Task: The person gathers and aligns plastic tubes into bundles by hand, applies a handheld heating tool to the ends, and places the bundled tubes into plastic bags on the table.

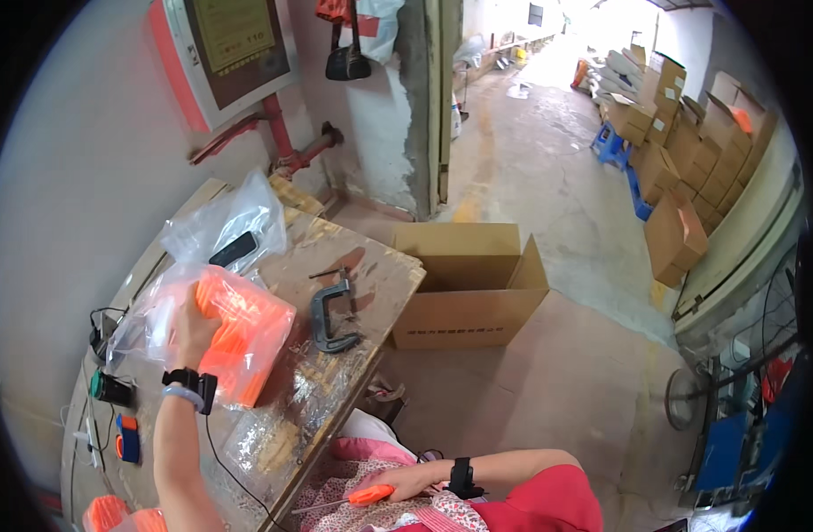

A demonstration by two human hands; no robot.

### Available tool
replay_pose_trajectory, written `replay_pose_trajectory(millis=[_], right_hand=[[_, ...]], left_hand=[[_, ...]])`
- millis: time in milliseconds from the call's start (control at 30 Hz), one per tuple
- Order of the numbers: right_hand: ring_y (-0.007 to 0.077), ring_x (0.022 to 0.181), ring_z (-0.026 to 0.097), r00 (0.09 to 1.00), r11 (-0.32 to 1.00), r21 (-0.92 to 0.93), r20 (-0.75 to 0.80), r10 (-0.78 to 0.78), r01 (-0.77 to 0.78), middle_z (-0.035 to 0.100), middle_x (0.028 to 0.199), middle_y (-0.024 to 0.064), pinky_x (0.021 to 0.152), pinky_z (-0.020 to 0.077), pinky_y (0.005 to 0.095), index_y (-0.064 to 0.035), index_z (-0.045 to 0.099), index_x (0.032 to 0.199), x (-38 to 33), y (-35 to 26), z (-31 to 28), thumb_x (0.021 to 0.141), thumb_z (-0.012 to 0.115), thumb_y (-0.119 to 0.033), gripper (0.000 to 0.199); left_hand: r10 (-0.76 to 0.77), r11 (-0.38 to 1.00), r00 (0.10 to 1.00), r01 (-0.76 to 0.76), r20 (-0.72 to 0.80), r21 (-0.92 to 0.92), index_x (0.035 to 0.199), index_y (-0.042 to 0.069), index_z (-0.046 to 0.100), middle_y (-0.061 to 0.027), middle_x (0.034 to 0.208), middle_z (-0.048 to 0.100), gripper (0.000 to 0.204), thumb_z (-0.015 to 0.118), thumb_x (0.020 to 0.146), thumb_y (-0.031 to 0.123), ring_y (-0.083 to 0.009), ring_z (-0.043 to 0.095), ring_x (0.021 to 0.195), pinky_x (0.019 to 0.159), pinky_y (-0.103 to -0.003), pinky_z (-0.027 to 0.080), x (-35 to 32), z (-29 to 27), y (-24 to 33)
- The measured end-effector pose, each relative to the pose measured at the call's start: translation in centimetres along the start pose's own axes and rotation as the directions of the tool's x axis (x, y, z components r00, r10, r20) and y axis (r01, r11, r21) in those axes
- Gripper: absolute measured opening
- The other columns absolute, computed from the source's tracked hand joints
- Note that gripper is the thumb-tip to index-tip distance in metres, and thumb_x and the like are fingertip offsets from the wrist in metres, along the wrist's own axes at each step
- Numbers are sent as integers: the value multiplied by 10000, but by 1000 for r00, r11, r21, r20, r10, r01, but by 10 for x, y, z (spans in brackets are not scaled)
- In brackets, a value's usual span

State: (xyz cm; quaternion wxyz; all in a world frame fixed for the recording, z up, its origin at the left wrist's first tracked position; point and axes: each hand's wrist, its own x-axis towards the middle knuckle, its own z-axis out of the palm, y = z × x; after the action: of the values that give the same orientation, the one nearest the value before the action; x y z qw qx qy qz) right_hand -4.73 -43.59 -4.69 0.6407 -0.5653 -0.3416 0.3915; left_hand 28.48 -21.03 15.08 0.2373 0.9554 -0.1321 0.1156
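While the right hand [408, 481] is clasping an orange-handled tool [371, 495] at six o'clock, the left hand [194, 330], its grip hidden from me, is touching a clear bag [263, 309] of orange pieces [234, 353] at ten, seemingly arranging them, the next move calling for a steady hold.

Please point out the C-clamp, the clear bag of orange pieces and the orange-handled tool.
C-clamp [320, 321]: head view, on its dark frame's spine.
Clear bag [245, 326]: head view, on its bulging right part.
Orange-handled tool [369, 496]: head view, on its handle.
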Motion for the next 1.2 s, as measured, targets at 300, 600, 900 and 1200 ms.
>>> replay_pose_trajectory(millis=[300, 600, 900, 1200], right_hand=[[266, 1155, 555, 962, 904, -422, -268, -46, -74, 607, 1222, 127, 993, 415, 344, -88, 543, 1289, -24, -66, 15, 868, 570, -90, 422], [160, 768, 621, 797, 914, -339, -603, -30, -223, 664, 858, 110, 724, 492, 305, 1, 613, 1113, -41, -152, 25, 840, 659, -149, 315], [84, 737, 534, 848, 825, -468, -529, 26, -317, 645, 804, 60, 708, 473, 277, 19, 606, 1130, -27, -168, 47, 819, 656, -110, 341], [113, 866, 585, 840, 928, -317, -543, -8, -197, 644, 929, 14, 833, 475, 287, 5, 612, 1083, -16, -181, 14, 785, 616, -44, 302]], left_hand=[[430, 827, 645, -563, -632, -11, 1227, 41, 544, -108, 1082, 688, 501, 665, 747, -41, -223, 678, 952, 831, -328, 528, -56, -127, 57], [759, 510, 650, -633, 42, 582, 1130, 81, 593, -84, 952, 623, 418, 643, 715, 71, -250, 648, 876, 759, -375, 521, -188, -159, -6], [721, 499, 682, -633, 122, 592, 1165, 107, 509, -34, 835, 527, 384, 586, 789, 101, -206, 581, 718, 718, -350, 477, -238, -149, -34], [-42, 413, 963, 260, 267, -873, 1143, 59, 557, -91, 904, 659, 467, 734, 711, 88, -213, 659, 826, 757, -321, 531, -283, -89, 25]])
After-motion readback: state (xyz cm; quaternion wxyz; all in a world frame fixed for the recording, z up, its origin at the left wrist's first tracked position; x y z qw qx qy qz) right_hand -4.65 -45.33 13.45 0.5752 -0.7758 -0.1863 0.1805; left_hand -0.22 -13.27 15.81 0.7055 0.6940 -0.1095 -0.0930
